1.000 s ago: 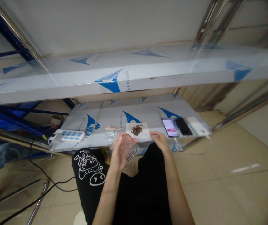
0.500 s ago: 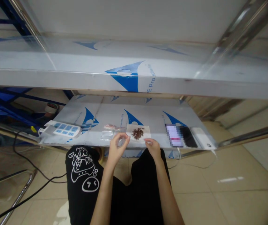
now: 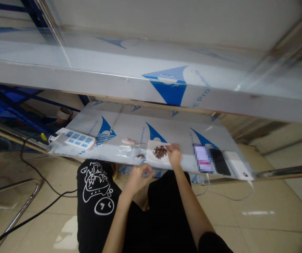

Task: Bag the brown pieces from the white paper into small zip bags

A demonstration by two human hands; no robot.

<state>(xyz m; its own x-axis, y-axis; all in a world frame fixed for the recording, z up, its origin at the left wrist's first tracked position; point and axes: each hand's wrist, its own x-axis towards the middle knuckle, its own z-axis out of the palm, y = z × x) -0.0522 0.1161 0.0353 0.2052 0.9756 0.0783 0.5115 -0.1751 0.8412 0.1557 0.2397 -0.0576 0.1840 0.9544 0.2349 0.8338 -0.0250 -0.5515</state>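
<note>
While the right hand reached over the white paper from its right side, its fingers were drawn together at the margin of the pile of brown pieces; whether they pinched one could not be told. The pile lay near the middle of the paper, whose near side ran close to the front edge of the lower shelf. The left hand hung just in front of that edge, over the lap, its fingers curled toward the thumb around something translucent, too blurred to name.

Just left of the paper, a small clear bag with brown pieces in it lay near the front edge, with clear packets beside it. Farther left, a white block with blue squares sat well apart from both hands. To the right, a bare strip of shelf separated the right hand from a lit phone, a dark phone and a white slab. Behind the paper, film-covered surface stretched back beneath the upper shelf, leaving open room there.
</note>
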